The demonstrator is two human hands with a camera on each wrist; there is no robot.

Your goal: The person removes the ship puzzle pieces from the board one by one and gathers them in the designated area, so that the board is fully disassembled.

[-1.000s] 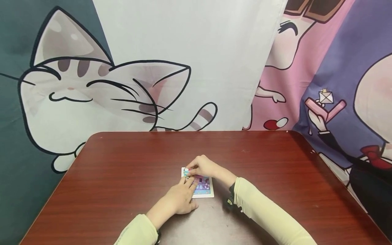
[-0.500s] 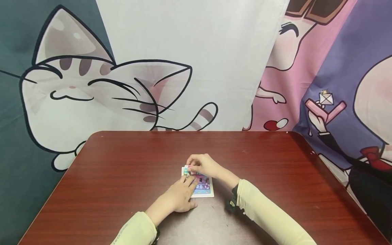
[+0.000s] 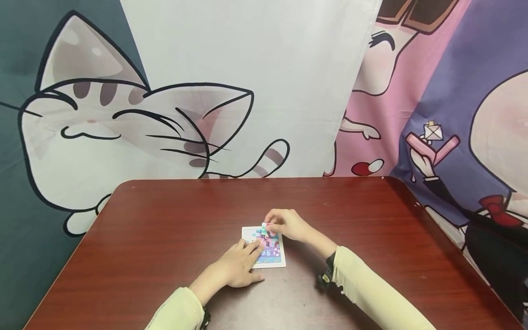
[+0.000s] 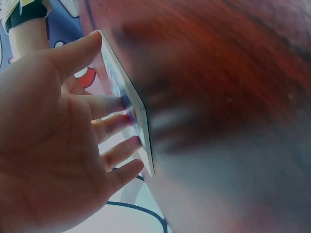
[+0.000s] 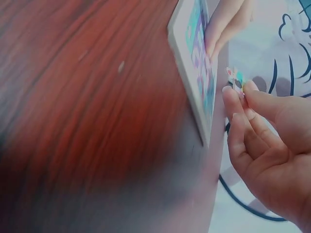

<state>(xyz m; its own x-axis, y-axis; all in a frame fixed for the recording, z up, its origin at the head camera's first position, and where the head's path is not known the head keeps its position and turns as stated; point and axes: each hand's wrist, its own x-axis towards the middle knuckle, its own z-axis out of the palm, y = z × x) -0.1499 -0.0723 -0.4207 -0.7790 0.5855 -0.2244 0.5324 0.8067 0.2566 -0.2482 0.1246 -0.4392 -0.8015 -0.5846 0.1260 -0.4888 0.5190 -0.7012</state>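
Observation:
A small jigsaw puzzle board (image 3: 282, 257) with a white border and a pink, purple and blue picture lies flat on the table. My left hand (image 3: 236, 266) lies over its near left part, fingers spread and fingertips resting on the picture. In the left wrist view, the thumb of the left hand (image 4: 53, 126) reaches the corner of the board's edge (image 4: 137, 109). My right hand (image 3: 289, 225) pinches a small coloured puzzle piece (image 3: 264, 228) between thumb and fingers at the board's far side. The right wrist view shows the puzzle piece (image 5: 235, 79) raised off the board. A pale patch shows at the board's far left corner.
The reddish-brown wooden table (image 3: 165, 220) extends on all sides of the board. Behind its far edge hangs a cloth backdrop (image 3: 268, 91) printed with a cartoon cat and other figures.
My right hand has lifted the puzzle piece from the board's far left corner and moved it to the right. The left hand stays on the board, shifting slightly.

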